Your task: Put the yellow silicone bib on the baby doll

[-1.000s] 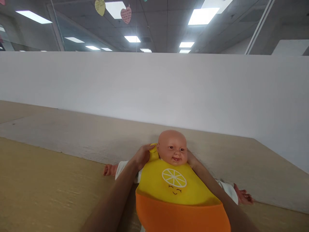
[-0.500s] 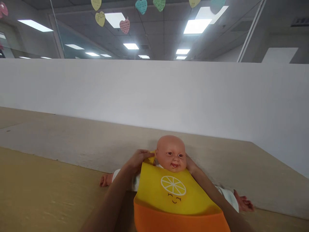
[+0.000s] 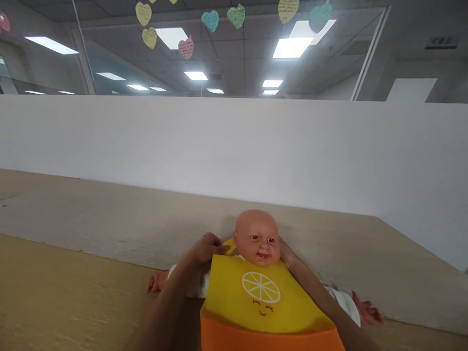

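A bald baby doll [image 3: 256, 234] in white clothes faces me, its arms spread to both sides. Across its chest lies a yellow bib [image 3: 234, 278] with a lemon slice and a smiling face printed on it, and an orange pocket [image 3: 266, 340] at the bottom. My left hand [image 3: 208, 247] is closed on the bib's yellow neck strap, beside the doll's head. On the other side, my right hand [image 3: 287, 253] reaches behind the doll's neck; its fingers are hidden by the head.
The doll rests against a beige ledge [image 3: 91, 214] above a yellowish surface [image 3: 73, 292]. Behind rises a white wall [image 3: 219, 146], topped by glass with heart-shaped paper notes [image 3: 210, 21] stuck on it.
The view has tilted slightly upward, so everything sits a little lower. My left hand has shifted slightly on the strap; my right hand stays behind the neck.
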`<act>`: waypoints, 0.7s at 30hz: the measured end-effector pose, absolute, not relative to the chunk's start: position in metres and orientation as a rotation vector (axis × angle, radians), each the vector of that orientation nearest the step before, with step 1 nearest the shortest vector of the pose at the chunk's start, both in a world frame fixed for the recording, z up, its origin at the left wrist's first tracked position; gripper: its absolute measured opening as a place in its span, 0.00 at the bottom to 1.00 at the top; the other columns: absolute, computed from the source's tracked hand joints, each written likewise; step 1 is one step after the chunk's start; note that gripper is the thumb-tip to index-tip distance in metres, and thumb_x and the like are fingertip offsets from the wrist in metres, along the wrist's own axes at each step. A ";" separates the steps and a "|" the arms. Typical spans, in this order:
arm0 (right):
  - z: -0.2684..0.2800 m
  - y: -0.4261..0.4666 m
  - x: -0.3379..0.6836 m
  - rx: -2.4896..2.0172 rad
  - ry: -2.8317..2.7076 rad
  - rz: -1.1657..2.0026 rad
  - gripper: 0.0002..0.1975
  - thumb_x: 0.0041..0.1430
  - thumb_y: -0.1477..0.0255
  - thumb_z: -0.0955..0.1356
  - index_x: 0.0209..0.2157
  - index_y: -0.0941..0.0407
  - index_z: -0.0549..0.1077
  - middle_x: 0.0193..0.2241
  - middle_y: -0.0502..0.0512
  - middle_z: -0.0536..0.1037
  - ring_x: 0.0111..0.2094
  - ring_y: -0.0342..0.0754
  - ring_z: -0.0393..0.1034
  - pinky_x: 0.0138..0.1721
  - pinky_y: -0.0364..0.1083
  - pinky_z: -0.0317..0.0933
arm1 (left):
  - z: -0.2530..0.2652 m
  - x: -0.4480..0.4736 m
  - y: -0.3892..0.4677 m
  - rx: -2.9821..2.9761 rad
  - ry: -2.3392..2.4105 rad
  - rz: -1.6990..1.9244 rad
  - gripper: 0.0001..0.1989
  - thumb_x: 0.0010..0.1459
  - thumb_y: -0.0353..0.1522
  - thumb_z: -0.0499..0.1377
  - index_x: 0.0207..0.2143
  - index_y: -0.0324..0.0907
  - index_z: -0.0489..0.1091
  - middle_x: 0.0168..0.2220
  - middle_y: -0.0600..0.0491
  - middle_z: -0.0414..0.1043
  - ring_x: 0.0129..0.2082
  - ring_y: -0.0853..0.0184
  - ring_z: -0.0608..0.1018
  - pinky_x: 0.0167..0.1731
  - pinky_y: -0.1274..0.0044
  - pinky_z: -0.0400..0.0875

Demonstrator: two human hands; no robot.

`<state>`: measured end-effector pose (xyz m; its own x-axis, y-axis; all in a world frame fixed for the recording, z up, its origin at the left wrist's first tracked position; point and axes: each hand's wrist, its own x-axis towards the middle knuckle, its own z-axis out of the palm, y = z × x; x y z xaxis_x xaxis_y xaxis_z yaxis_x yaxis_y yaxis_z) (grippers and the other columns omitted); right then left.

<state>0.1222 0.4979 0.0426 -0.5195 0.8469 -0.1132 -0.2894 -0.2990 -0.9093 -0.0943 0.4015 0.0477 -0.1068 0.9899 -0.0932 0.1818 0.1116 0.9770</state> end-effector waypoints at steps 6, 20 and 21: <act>0.038 0.503 0.123 -0.784 -1.201 1.899 0.20 0.29 0.57 0.76 0.21 0.56 0.74 0.22 0.54 0.77 0.36 0.55 0.73 0.47 0.55 0.61 | 0.053 -0.095 0.399 1.015 1.065 1.195 0.22 0.34 0.45 0.71 0.19 0.37 0.68 0.17 0.55 0.66 0.17 0.74 0.65 0.20 0.80 0.56; 0.040 0.500 0.123 -0.781 -1.234 1.875 0.18 0.24 0.57 0.77 0.13 0.54 0.72 0.19 0.54 0.77 0.33 0.56 0.73 0.42 0.54 0.64 | 0.057 -0.090 0.402 0.971 0.850 1.253 0.15 0.36 0.36 0.71 0.24 0.37 0.74 0.24 0.51 0.72 0.25 0.70 0.72 0.30 0.79 0.63; 0.040 0.500 0.123 -0.772 -1.251 1.887 0.17 0.25 0.57 0.76 0.13 0.54 0.72 0.20 0.55 0.77 0.34 0.57 0.73 0.41 0.54 0.64 | 0.058 -0.089 0.402 0.964 0.847 1.260 0.14 0.36 0.36 0.71 0.24 0.37 0.74 0.23 0.51 0.71 0.25 0.70 0.71 0.30 0.79 0.63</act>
